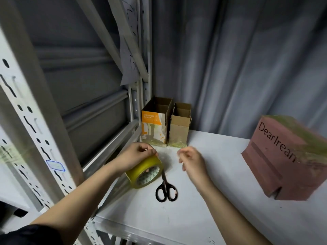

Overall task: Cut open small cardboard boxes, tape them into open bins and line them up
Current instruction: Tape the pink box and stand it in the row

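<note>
My left hand (pixel 134 155) grips a roll of yellowish clear tape (pixel 145 171) resting on its edge on the white shelf (pixel 221 200). To its right, my right hand (pixel 192 160) hovers with fingers curled; a faint clear strip seems to stretch from the roll toward it, but I cannot tell if it is pinched. Black-handled scissors (pixel 165 186) lie shut on the shelf below the roll. Two open-topped cardboard bins stand side by side at the back corner: an orange-and-white printed one (pixel 154 127) and a plain brown one (pixel 179 129), both taped along the base.
A reddish-brown closed box (pixel 281 158) printed with lettering and wrapped in tape sits at the right of the shelf. A perforated metal rack upright (pixel 31 124) rises on the left. Grey corrugated wall (pixel 238 59) stands behind, with a paper sheet (pixel 128 55) hanging.
</note>
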